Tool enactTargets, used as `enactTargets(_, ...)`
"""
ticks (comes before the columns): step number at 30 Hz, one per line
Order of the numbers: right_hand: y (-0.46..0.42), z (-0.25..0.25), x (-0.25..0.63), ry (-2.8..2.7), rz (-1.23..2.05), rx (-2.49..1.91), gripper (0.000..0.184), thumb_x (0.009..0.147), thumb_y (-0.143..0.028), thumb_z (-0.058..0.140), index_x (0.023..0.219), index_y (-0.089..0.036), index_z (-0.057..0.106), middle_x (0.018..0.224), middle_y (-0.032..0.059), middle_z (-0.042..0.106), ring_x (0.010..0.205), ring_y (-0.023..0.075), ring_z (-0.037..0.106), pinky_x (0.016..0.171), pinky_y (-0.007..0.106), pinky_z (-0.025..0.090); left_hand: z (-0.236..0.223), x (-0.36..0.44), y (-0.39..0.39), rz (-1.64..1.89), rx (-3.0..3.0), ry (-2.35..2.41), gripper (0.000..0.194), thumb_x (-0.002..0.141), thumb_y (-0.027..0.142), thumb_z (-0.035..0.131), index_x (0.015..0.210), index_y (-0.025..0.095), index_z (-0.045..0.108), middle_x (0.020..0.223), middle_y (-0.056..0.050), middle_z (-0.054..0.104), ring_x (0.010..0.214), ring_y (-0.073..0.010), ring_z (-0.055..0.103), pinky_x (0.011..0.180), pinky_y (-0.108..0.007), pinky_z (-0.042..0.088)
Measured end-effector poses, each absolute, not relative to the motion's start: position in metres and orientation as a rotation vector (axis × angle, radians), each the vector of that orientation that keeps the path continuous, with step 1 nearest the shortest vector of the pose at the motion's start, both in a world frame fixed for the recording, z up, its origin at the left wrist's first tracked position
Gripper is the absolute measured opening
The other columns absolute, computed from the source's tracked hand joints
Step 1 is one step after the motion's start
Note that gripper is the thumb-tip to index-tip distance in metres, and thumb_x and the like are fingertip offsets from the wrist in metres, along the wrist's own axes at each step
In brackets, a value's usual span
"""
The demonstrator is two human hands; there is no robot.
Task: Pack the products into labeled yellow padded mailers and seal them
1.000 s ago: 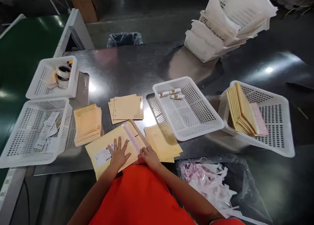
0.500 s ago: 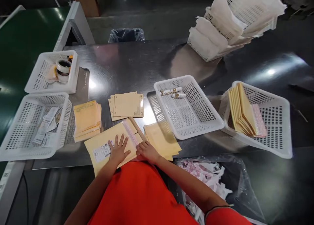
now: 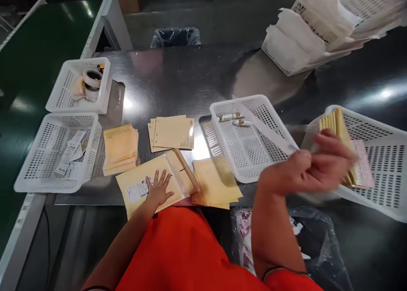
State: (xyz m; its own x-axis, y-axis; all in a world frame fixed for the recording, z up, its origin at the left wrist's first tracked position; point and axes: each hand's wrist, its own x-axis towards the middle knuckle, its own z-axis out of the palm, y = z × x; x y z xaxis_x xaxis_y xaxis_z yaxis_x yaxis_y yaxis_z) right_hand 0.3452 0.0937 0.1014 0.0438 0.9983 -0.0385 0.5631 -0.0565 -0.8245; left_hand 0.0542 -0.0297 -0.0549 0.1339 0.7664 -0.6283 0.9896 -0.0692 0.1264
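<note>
My left hand (image 3: 158, 189) lies flat, fingers spread, on a yellow padded envelope (image 3: 138, 178) at the table's near edge, beside its white shipping label (image 3: 137, 190). The envelope's flap (image 3: 186, 170) stands open at its right end. My right hand (image 3: 314, 164) is raised and blurred at the right, in front of the right basket. Its fingers are pinched on what looks like a thin pale peel-off strip (image 3: 270, 130) trailing back over the middle basket.
White baskets hold tape rolls (image 3: 92, 80), paper slips (image 3: 68, 153), two small tubes (image 3: 229, 117) and upright envelopes (image 3: 337, 121). Envelope stacks (image 3: 120, 149), (image 3: 173, 132), (image 3: 216, 183) lie on the steel table. A plastic bag of strips (image 3: 318, 240) hangs at the near edge. A green conveyor (image 3: 32, 49) runs along the left.
My right hand left the envelope's flap and swung up and to the right, pulling the strip away. My left hand stayed pressed on the envelope. The camera shifted right.
</note>
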Motion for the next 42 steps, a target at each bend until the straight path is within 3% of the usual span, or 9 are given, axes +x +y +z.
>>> enactTargets(3, 0.075, 0.109, 0.307, -2.013, 0.696, -1.456, 0.041, 0.090, -0.052, 0.047, 0.060, -0.025, 0.053, 0.074, 0.0083, 0.062, 0.087, 0.0236, 0.062, 0.078, 0.039, 0.046, -0.058, 0.054, -0.033, -0.499, 1.920, 1.739, 0.083, 0.092, 0.060, 0.039, 0.154, 0.021, 0.000, 0.159, 0.001, -0.009, 0.148, -0.0335, -0.015, 0.104, -0.077, -0.009)
enactTargets(5, 0.065, 0.080, 0.262, -2.409, 0.895, -1.520, 0.032, 0.095, -0.043, 0.044, 0.084, -0.019, 0.062, 0.081, 0.0085, 0.065, 0.078, 0.0203, 0.063, 0.071, 0.033, 0.046, -0.060, 0.054, -0.035, -0.449, 1.943, 1.763, 0.083, 0.091, 0.060, 0.040, 0.155, 0.019, 0.004, 0.159, 0.001, -0.008, 0.148, -0.0339, -0.014, 0.104, -0.077, -0.008)
enactTargets(7, 0.061, 0.038, 0.227, -2.590, 1.059, -1.845, 0.037, 0.097, -0.045, 0.043, 0.109, -0.014, 0.060, 0.102, 0.0119, 0.067, 0.086, 0.0234, 0.066, 0.069, 0.032, 0.047, -0.062, 0.053, -0.036, -0.403, 1.969, 1.762, 0.084, 0.090, 0.062, 0.040, 0.155, 0.020, 0.008, 0.159, 0.001, -0.007, 0.148, -0.0348, -0.013, 0.103, -0.078, -0.008)
enactTargets(12, 0.060, -0.030, 0.220, -2.738, 1.116, -1.877, 0.029, 0.099, -0.028, 0.038, 0.105, -0.014, 0.063, 0.106, 0.0111, 0.068, 0.098, 0.0256, 0.066, 0.073, 0.031, 0.047, -0.058, 0.049, -0.033, -0.372, 1.974, 1.719, 0.082, 0.089, 0.056, 0.044, 0.156, 0.021, 0.011, 0.160, -0.001, -0.004, 0.149, -0.0357, -0.008, 0.104, -0.079, -0.003)
enactTargets(20, 0.056, -0.029, 0.213, -2.915, 1.040, -1.775, 0.025, 0.094, -0.020, 0.043, 0.105, -0.011, 0.064, 0.099, 0.0163, 0.067, 0.087, 0.0261, 0.068, 0.070, 0.031, 0.048, -0.041, 0.048, -0.025, -0.433, 1.919, 1.756, 0.077, 0.086, 0.043, 0.053, 0.154, 0.026, 0.022, 0.160, -0.004, -0.008, 0.150, -0.0313, 0.003, 0.108, -0.074, 0.008)
enactTargets(26, 0.025, -0.034, 0.178, -2.921, 0.995, -1.696, 0.023, 0.091, -0.019, 0.048, 0.108, -0.008, 0.061, 0.099, 0.0185, 0.063, 0.089, 0.0247, 0.065, 0.071, 0.030, 0.047, -0.042, 0.050, -0.027, -0.421, 1.826, 1.869, 0.084, 0.084, 0.030, 0.050, 0.155, 0.010, 0.011, 0.160, -0.006, -0.004, 0.151, -0.0224, 0.004, 0.118, -0.060, 0.005)
enactTargets(29, 0.013, -0.044, 0.180, -2.933, 0.988, -1.585, 0.022, 0.090, -0.018, 0.047, 0.107, -0.011, 0.060, 0.103, 0.0162, 0.061, 0.091, 0.0254, 0.062, 0.070, 0.032, 0.046, -0.052, 0.049, -0.029, -0.411, 1.757, 1.940, 0.095, 0.081, 0.037, 0.057, 0.154, 0.004, 0.007, 0.159, -0.010, -0.010, 0.151, -0.0240, 0.000, 0.120, -0.052, 0.003)
enactTargets(34, 0.069, -0.068, 0.164, -2.841, 0.866, -1.445, 0.020, 0.093, -0.022, 0.043, 0.100, -0.017, 0.061, 0.103, 0.0115, 0.059, 0.098, 0.0249, 0.053, 0.085, 0.038, 0.041, -0.073, 0.046, -0.032, -0.472, 1.724, 1.869, 0.108, 0.079, 0.057, 0.058, 0.154, 0.003, 0.002, 0.157, -0.014, -0.016, 0.148, -0.0316, -0.011, 0.117, -0.060, -0.002)
enactTargets(42, 0.071, -0.096, 0.141, -2.584, 0.660, -1.623, 0.019, 0.091, -0.012, 0.039, 0.092, -0.012, 0.059, 0.097, 0.0155, 0.057, 0.093, 0.0248, 0.050, 0.084, 0.037, 0.039, -0.068, 0.049, -0.021, -0.590, 1.571, 1.799, 0.118, 0.072, 0.053, 0.064, 0.153, 0.003, -0.007, 0.155, -0.015, -0.023, 0.146, -0.0315, -0.019, 0.115, -0.059, -0.010)
